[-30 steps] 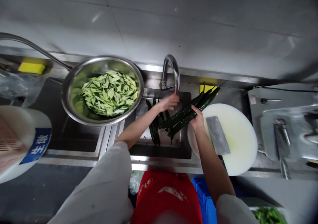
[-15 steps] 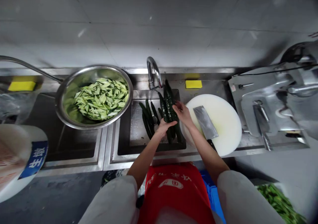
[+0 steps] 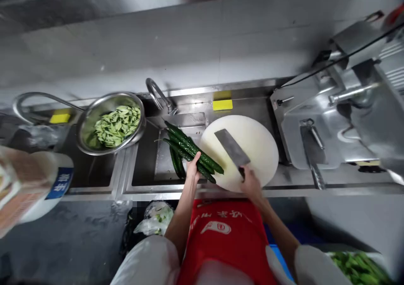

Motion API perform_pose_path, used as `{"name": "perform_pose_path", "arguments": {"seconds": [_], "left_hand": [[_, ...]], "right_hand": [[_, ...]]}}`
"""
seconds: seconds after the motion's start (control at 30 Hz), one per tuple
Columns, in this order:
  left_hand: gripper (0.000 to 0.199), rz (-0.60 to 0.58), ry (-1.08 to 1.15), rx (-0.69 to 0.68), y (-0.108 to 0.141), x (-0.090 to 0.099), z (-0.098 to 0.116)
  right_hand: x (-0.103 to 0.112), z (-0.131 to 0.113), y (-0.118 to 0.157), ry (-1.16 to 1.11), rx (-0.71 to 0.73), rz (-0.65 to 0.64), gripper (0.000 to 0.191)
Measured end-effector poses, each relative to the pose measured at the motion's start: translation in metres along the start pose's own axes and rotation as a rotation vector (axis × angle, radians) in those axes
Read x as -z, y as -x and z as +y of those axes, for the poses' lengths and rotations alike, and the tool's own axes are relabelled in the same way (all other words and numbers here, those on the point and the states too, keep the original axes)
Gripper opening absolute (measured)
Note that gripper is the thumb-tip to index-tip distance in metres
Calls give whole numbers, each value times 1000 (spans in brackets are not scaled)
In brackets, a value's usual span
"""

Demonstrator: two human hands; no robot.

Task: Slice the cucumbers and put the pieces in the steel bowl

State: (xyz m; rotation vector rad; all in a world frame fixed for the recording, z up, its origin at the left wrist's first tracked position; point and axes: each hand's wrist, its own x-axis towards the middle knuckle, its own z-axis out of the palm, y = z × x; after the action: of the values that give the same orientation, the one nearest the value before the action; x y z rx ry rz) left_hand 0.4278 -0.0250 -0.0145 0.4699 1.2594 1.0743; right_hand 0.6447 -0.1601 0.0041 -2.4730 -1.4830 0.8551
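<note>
Spreading before you: steel sink (image 3: 143,163), loose cucumbers (image 3: 177,163) lying in basin. Round white cutting board (image 3: 261,150) just beside, on your right. Steel bowl (image 3: 88,131) of sliced green pieces (image 3: 115,126) on your left. Cucumber bunch (image 3: 189,148) slanting over sink, lower ends above board's left edge; your left hand (image 3: 193,169) closed around it, thumb on top. Cleaver (image 3: 232,147) blade over board; your right hand (image 3: 251,184), slightly blurred, closed on its dark handle. Yellow sponge (image 3: 222,105) behind board.
</note>
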Motion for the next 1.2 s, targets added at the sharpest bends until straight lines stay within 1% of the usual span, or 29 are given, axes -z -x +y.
{"name": "perform_pose_path", "arguments": {"seconds": [0.07, 0.1, 0.17, 0.2, 0.27, 0.33, 0.4, 0.47, 0.57, 0.63, 0.67, 0.7, 0.77, 0.83, 0.87, 0.9, 0.93, 0.97, 1.0, 1.03, 1.1, 1.13, 1.17, 1.2], "left_hand": [[56, 59, 4, -24, 11, -21, -21], [53, 86, 8, -28, 15, -35, -32], [49, 106, 3, -4, 20, -68, -54], [47, 121, 22, 3, 21, -87, -65], [46, 152, 93, -17, 19, -127, -85], [45, 160, 153, -58, 16, -162, -101], [44, 164, 174, -85, 13, -187, -113], [42, 177, 156, -78, 11, -198, -120], [34, 242, 47, -91, 12, -197, -125], [31, 306, -118, -160, 15, -190, -126], [33, 347, -244, -211, 17, -186, -126], [39, 397, -394, -268, 19, -182, -126], [61, 522, -721, -378, 22, -173, -124], [82, 626, -975, -477, 26, -162, -121], [85, 641, -1061, -530, 29, -154, -119], [80, 621, -1131, -588, 32, -145, -116], [70, 558, -1202, -648, 35, -135, -112], [58, 453, -1284, -709, 38, -124, -108], [49, 307, -1380, -764, 42, -112, -102], [45, 129, -1486, -806, 45, -99, -95], [46, -258, -1698, -846, 49, -75, -79], [50, -427, -1796, -844, 49, -64, -69], [57, -555, -1888, -834, 47, -56, -59], [63, -634, -1975, -821, 43, -52, -50]], "right_hand": [[34, 39, -8, -130, 66, 39, 69], [48, 60, -9, -169, 73, 40, 67], [70, 98, -8, -229, 83, 33, 58], [76, 114, -7, -255, 83, 32, 54], [82, 139, -6, -305, 90, 55, 51], [81, 155, -5, -341, 101, 94, 52], [80, 163, -3, -361, 112, 104, 51], [80, 166, -2, -366, 115, 79, 50], [84, 166, -1, -357, 116, 39, 48], [87, 166, -3, -353, 124, 23, 48], [88, 167, -4, -349, 127, 15, 48], [89, 168, -6, -340, 127, 6, 47], [91, 171, -11, -307, 124, -19, 47], [93, 174, -15, -265, 110, -48, 46], [94, 175, -16, -245, 104, -62, 46], [94, 176, -18, -228, 94, -74, 45], [95, 177, -19, -214, 86, -84, 45], [96, 177, -20, -205, 81, -94, 44], [96, 178, -21, -201, 82, -103, 43], [97, 178, -22, -200, 84, -112, 43], [98, 178, -24, -200, 92, -124, 42], [98, 178, -25, -200, 96, -126, 42], [99, 178, -26, -203, 100, -126, 42], [100, 179, -26, -210, 103, -125, 42]]}}
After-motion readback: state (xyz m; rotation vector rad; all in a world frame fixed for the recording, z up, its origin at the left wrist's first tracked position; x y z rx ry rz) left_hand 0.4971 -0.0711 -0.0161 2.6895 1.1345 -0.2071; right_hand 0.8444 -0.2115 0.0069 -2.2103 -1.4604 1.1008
